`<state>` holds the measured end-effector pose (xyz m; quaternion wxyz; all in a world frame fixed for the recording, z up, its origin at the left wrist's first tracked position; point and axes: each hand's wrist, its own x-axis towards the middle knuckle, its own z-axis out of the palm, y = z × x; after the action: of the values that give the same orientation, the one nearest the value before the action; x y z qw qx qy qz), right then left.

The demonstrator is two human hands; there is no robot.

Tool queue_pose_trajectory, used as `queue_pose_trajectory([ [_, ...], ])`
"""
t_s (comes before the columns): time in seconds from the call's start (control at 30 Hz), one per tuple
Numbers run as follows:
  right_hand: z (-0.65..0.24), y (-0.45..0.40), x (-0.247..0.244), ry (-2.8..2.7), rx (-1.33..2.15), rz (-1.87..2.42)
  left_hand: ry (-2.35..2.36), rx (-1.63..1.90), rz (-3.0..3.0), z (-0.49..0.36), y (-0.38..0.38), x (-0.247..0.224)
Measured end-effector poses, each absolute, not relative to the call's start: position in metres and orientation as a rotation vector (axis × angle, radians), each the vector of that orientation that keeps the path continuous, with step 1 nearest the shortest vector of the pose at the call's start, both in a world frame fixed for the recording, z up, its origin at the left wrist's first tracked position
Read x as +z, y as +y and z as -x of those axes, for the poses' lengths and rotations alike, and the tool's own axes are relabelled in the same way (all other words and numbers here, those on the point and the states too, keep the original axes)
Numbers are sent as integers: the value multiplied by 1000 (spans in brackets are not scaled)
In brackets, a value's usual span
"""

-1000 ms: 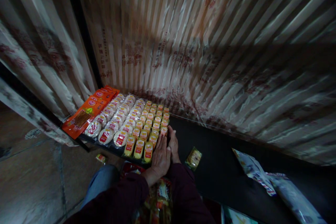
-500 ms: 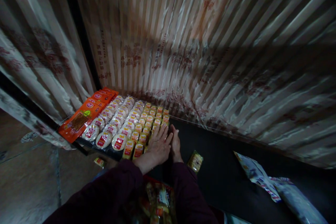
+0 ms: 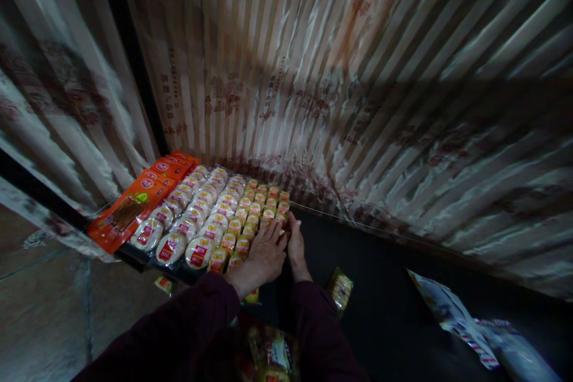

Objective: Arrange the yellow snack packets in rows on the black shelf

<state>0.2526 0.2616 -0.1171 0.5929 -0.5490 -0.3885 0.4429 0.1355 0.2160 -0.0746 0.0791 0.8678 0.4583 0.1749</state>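
Note:
My left hand [image 3: 263, 255] lies flat, fingers stretched, on the right-hand rows of small yellow wrapped cakes [image 3: 248, 213]. Upright beside it, my right hand [image 3: 296, 248] has its straight fingers against the outer right side of those rows. Part of the cakes is hidden under the left hand. One yellow pack [image 3: 253, 296] peeks out below my left wrist. To the left of the yellow rows stand rows of round white wrapped cakes [image 3: 197, 213] with red labels, and beyond them orange snack bags [image 3: 134, 200].
All this sits on a black shelf [image 3: 376, 262] before a pleated patterned curtain [image 3: 250, 71]. A single wrapped cake [image 3: 341, 290] lies right of my forearm. Plastic wrappers [image 3: 456, 316] lie farther right. Below my arms is a container with wrapped packs [image 3: 274, 352]. A dark post [image 3: 129, 42] rises at left.
The view has shifted slightly. Both hands stay at the right edge of the yellow rows, the right one a little higher along it. The yellow pack below my left wrist now shows.

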Motion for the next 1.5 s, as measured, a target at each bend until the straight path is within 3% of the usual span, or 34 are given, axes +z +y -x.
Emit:
queue_pose_trajectory([
  [0.4, -268, 315, -124, -909, 1043, 1272, 1386, 534, -2512, -136, 220, -69],
  [0.73, -268, 306, -121, -912, 1052, 1283, 1371, 569, -2508, -133, 221, -68],
  [1.0, -264, 217, -100, -979, 786, 1356, 1450, 701, -2478, -111, 186, -43],
  [1.23, -198, 101, -122, -998, 808, 1456, 1797, 846, -2404, -67, 92, -79],
  [1.5, -149, 100, -114, -1028, 788, 1477, 1923, 817, -2398, -47, 72, -103],
])
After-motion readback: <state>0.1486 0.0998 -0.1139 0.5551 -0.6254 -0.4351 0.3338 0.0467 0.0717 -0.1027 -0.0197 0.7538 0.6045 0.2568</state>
